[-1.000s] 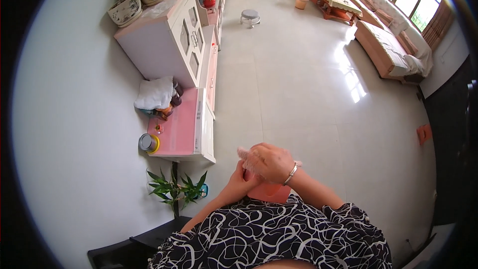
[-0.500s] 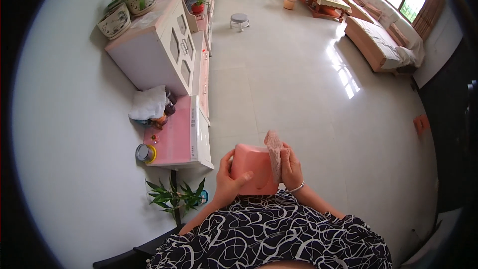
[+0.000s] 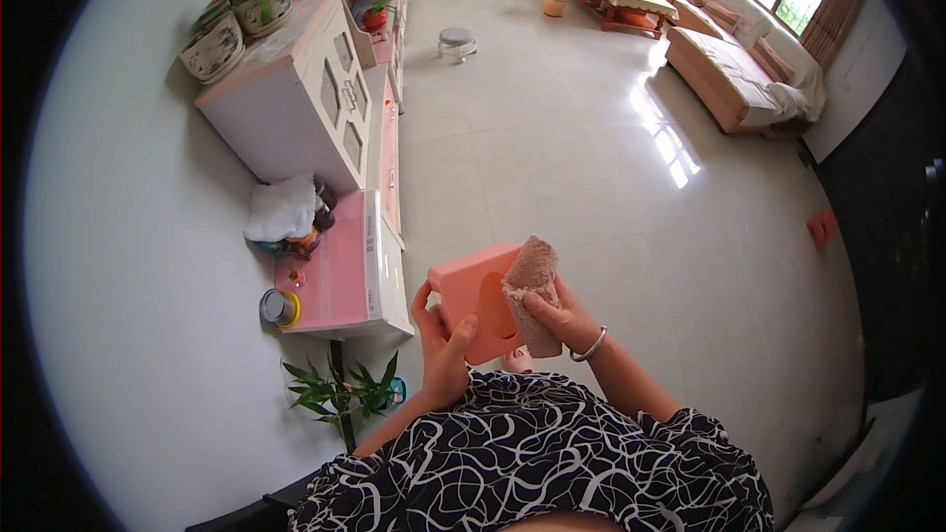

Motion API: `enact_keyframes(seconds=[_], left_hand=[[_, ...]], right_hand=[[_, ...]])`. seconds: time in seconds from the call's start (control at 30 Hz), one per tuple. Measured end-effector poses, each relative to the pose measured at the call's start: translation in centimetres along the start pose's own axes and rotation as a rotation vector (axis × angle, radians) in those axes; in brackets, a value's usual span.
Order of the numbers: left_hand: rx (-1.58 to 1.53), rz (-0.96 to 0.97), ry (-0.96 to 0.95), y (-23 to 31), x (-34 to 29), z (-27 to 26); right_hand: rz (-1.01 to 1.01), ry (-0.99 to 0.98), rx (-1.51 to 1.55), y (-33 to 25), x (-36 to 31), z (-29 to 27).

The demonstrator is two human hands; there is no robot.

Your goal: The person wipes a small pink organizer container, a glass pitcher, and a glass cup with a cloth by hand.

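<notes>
Clasping pink box (image 3: 463, 288) — left hand (image 3: 443, 353); pinching cloth (image 3: 532, 272) — right hand (image 3: 572, 321).

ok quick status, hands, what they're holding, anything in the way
Left hand gripping pink box. Right hand holding fuzzy cloth at the box's right side. Cloth hiding part of the box's rounded opening from view.

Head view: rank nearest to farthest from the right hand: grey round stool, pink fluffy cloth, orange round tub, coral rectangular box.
1. Pink cloth: in right hand.
2. Coral box: just left.
3. Grey stool: ahead, leftward.
4. Orange tub: farthest ahead.
</notes>
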State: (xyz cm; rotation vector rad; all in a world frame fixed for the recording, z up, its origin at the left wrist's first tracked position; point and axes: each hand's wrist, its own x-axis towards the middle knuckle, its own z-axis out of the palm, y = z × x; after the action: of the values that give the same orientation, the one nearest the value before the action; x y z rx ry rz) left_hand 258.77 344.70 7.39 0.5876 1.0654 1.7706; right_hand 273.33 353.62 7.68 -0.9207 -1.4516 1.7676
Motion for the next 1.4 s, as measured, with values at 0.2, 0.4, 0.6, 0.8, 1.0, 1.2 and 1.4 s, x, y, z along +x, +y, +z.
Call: enact_keyframes(seconds=[0.2, 0.4, 0.6, 0.8, 1.0, 1.2, 1.4], left_hand=[[0.31, 0.039, -0.106, 0.4, 0.3, -1.7], [0.801, 0.069, -0.432, 3.2, 0.8, -4.5], [0.549, -0.19, -0.589, 3.5, 1.5, -4.1], [0.316, -0.223, -0.331, 1.3, 0.1, -4.6], [0.106, -0.173, 0.038, 0.4, 0.2, -5.5], [0.205, -0.074, 0.089, 0.3, -1.0, -4.5], [0.352, -0.113, -0.069, -0.7, -2.5, -2.9]], right_hand=[[0.014, -0.058, -0.024, -0.9, -0.8, -0.7], [0.105, -0.312, -0.248, -2.5, -1.7, -1.2], [0.058, -0.477, -0.399, -3.9, -0.9, 0.3], [-0.025, -0.085, -0.529, -0.6, -0.4, 0.7], [-0.122, 0.115, -0.497, 2.7, -2.6, 5.1], [-0.282, 0.167, -0.498, 4.0, -4.4, 6.6], [-0.197, 0.194, -0.484, 1.7, -1.5, 3.2]])
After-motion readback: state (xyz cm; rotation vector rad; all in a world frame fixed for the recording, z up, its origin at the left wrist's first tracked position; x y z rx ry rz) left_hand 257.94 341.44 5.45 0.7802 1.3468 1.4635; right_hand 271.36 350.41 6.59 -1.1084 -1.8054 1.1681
